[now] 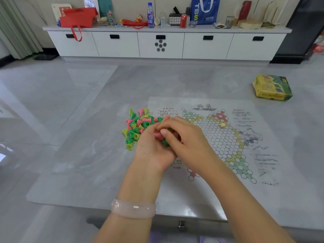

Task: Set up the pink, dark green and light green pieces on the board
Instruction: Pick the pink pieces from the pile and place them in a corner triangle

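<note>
Pieces (138, 127) lay heaped beside the board (219, 137) while the left hand (150, 148) cupped several and the right hand (182, 135) pinched one, likely sorting colours.

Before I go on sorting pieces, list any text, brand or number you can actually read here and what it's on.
"TBS": blue bag on the sideboard.
"46": yellow-green box, partly legible.
Board sheet: a printed title and red and black text blocks, too blurred to read.
Bottle and red can labels: too small to read.
</note>
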Tool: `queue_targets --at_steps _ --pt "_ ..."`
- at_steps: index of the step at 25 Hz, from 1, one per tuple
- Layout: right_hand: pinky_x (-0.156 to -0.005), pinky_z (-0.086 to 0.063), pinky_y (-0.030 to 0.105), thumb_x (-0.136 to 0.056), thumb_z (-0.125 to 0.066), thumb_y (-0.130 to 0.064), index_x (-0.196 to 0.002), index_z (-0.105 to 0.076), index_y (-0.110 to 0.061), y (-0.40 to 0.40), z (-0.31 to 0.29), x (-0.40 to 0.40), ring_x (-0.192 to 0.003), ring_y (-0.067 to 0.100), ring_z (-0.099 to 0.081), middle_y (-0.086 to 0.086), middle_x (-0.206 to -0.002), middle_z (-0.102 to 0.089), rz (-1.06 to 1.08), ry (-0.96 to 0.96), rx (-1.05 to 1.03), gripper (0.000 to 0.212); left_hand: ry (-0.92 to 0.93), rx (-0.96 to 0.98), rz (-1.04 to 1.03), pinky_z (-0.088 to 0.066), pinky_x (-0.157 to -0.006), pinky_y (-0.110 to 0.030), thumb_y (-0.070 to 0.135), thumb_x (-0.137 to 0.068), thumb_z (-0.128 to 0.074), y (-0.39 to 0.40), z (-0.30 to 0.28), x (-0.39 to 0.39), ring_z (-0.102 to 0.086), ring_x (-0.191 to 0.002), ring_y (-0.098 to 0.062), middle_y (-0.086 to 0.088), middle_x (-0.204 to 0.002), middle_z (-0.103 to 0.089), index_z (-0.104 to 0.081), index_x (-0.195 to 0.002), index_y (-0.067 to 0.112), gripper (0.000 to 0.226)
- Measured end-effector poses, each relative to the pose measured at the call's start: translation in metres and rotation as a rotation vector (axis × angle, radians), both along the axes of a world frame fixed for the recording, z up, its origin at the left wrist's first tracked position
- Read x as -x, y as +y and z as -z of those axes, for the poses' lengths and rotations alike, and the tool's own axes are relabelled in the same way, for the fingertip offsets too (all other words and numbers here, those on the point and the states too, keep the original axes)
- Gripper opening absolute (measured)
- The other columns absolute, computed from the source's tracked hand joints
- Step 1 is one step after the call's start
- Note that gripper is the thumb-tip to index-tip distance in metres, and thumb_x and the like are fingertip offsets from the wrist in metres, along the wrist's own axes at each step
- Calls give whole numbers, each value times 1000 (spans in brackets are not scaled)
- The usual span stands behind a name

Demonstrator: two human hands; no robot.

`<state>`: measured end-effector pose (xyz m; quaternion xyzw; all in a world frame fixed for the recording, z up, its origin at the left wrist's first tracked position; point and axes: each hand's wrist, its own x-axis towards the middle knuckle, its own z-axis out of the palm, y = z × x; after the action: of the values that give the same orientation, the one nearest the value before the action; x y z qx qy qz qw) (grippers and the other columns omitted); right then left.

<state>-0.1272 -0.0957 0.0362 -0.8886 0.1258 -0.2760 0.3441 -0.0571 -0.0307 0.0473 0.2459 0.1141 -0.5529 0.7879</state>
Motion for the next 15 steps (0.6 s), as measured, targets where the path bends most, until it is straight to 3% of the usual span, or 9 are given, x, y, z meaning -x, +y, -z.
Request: queue_targets --at_steps 4,7,9,12,15 --pt "-91 -42 21 -89 -45 -12 -99 -67 -17 -8 1 15 -104 8 -54 -7 -105 -63 5 13 38 24 55 -74 -57 -55 -51 -23 14 -94 -34 -3 4 3 -60 -61 -19 -10 -64 -58 -54 -84 6 24" --pt "-85 -43 15 -93 -46 -13 -107 -64 -21 -27 -7 36 -96 1 -55 -14 -103 -60 152 62 -10 24 106 -113 -173 -51 -65 -36 17 -97 -30 0 3 -4 -56 -81 -26 -21 -88 -57 -53 -99 -2 30" --pt "-72 -40 9 -93 -47 -21 -109 -62 -25 -47 -13 60 -83 -3 -54 -18 -92 -59 275 229 -57 22 94 -131 -206 -48 -67 -35 16 -97 -30 3 1 -6 -56 -82 -27 -21 -93 -55 -50 -108 -1 29" --pt "-66 -39 17 -88 -54 -33 -111 -59 -28 -57 -8 83 -74 -2 -49 -14 -84 -55 227 548 24 24 57 -140 -207 -49 -72 -35 15 -97 -30 3 1 -7 -57 -82 -29 -22 -92 -56 -47 -105 -3 26" --pt "-70 -36 19 -87 -56 -36 -123 -50 -32 -40 10 74 -72 -4 -43 -14 -99 -47 124 568 71 37 46 -106 -158 -47 -84 -41 17 -97 -29 2 0 -4 -58 -93 -35 -25 -97 -59 -49 -97 -9 33"
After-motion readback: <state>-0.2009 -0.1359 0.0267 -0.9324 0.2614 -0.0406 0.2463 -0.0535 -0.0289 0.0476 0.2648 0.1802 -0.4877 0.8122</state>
